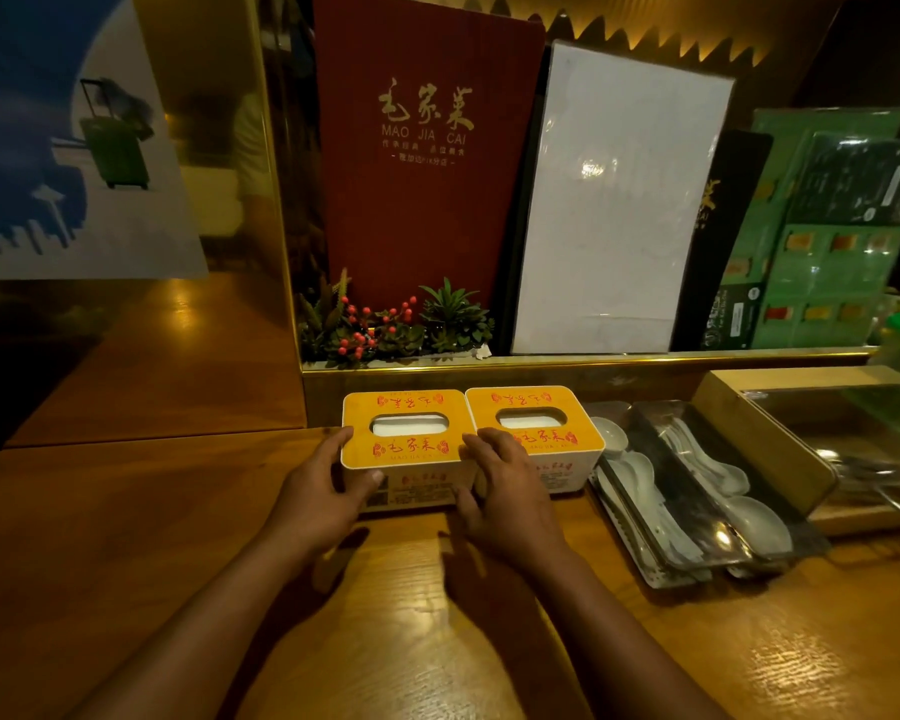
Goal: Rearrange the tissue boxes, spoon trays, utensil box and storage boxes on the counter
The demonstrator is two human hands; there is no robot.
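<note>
Wooden counter (126, 563), hands (505, 491) gripping tissue box (406, 433).

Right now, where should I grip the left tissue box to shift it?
Grip the left tissue box by its two short end walls, coming from the front. Its lid is slotted, and the right tissue box sits close alongside, so the right hand's fingers need that narrow gap.

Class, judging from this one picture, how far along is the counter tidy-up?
Looks done: the right tissue box sits square against the ledge. In hand: both hands, left hand and right hand, grip the left tissue box. Seemingly left: the spoon trays, lying askew, and the utensil box.
</note>
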